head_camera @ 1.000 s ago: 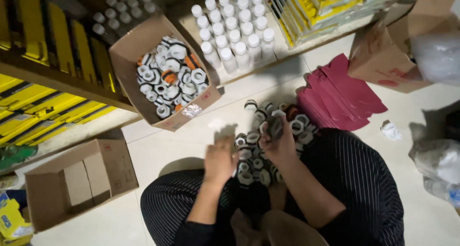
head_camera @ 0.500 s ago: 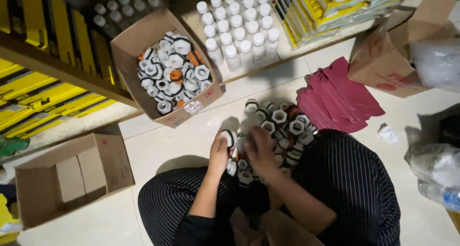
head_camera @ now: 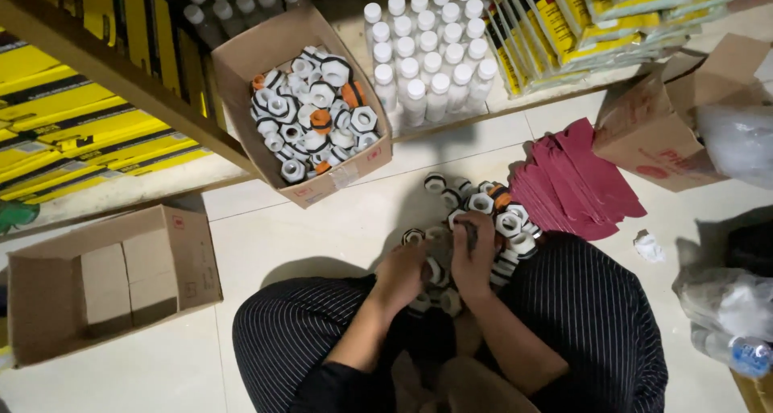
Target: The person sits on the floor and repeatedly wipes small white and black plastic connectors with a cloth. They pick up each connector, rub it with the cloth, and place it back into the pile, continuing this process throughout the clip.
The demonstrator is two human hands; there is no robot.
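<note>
I sit cross-legged on a tiled floor in striped trousers. A pile of small white fittings with black rings (head_camera: 483, 216), a few orange, lies on the floor before my knees. My left hand (head_camera: 400, 274) rests at the pile's near left edge, fingers curled around a fitting. My right hand (head_camera: 473, 252) is on top of the pile, its fingers closed over a white fitting. The two hands nearly touch. What sits under the palms is hidden.
An open cardboard box (head_camera: 241, 67) full of the same fittings stands beyond the pile. White capped bottles (head_camera: 427, 51) line a low shelf. A stack of red sheets (head_camera: 576, 179) lies right, an open box (head_camera: 97, 280) with smaller boxes inside left, a brown box (head_camera: 668, 115) far right.
My left hand came down from a raised position over the pile to its near edge. My right hand shifted from the pile's top right toward the middle, closer to the left.
</note>
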